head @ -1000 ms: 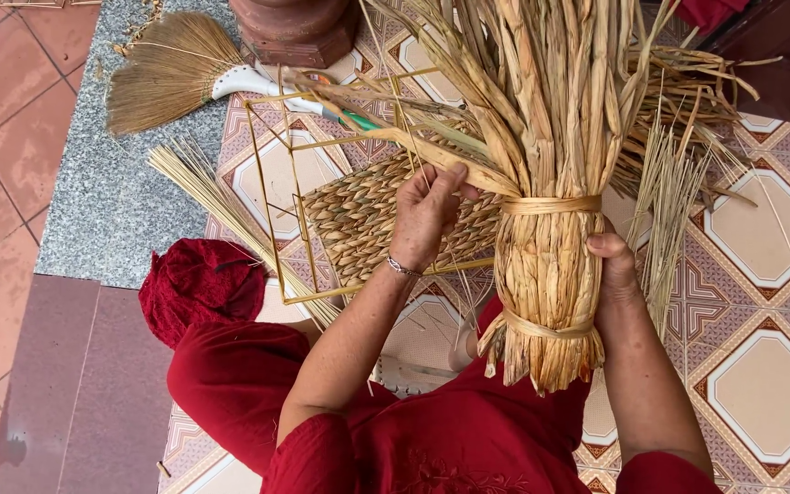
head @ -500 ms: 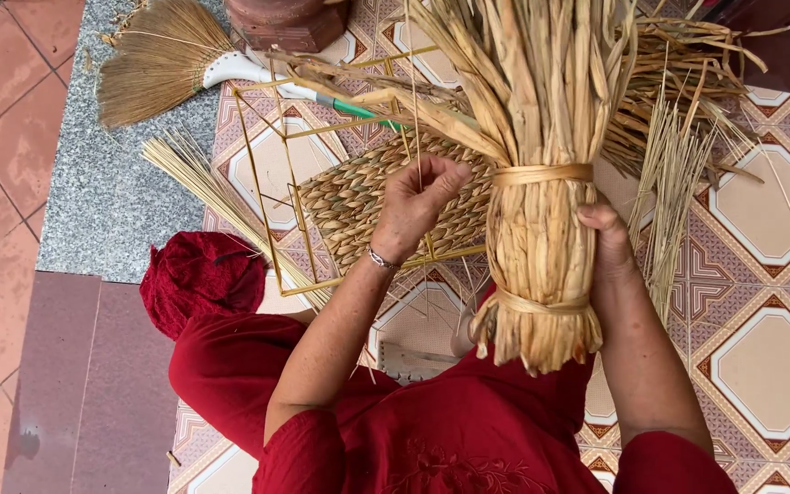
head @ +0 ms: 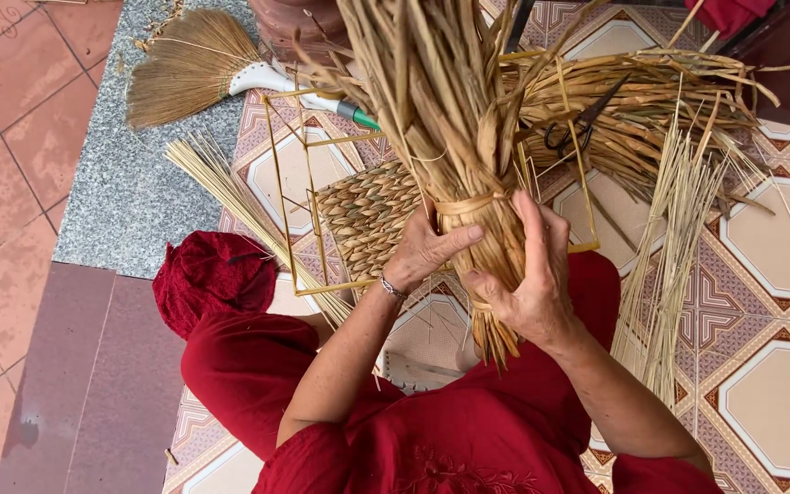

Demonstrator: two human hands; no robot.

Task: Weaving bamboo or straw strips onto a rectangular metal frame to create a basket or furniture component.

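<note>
Gripping a thick bundle of dried, straw-coloured reeds (head: pixel 454 137), both hands meet just below its pale binding strip (head: pixel 470 204). The left hand (head: pixel 427 249) presses flat against the bundle's left side, fingers reaching onto the stalks, while the right hand (head: pixel 528 279) wraps the right side with fingers closed round it, thumb up along the stems. The bundle's long axis runs near to far, cut ends hanging toward the red-clothed lap (head: pixel 468 439) and loose tops fanning out far beyond the grip. Both hands sit equally close to the binding. Directly behind lie a woven straw mat (head: pixel 368 215) inside a thin yellow wire frame (head: pixel 290 201), with black scissors (head: pixel 578 128) on a heap of reeds at right. More room opens at left, toward the grey stone slab (head: pixel 130 197) and a small straw broom (head: pixel 194 64).
</note>
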